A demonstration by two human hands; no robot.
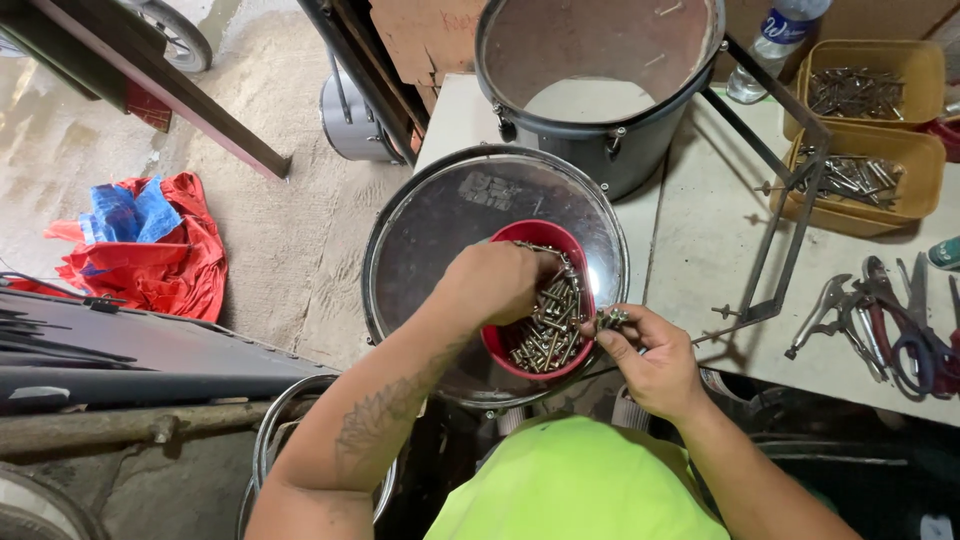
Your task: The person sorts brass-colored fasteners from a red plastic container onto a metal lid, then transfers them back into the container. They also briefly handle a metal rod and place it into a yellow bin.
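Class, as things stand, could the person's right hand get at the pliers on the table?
Probably yes: the right hand is close to the pliers, with bare table between them, though its fingers already pinch small screws.

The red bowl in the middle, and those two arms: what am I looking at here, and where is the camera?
The camera sits on a person's head and looks down, so both arms are that person's own. The left hand reaches into the red bowl, which is full of metal bolts. The right hand pinches a few small bolts at the bowl's edge. The bowl rests on a shiny drum head. Beyond it stands a drum shell on the table. To the right lie two yellow trays of metal parts, and pliers and scissors.
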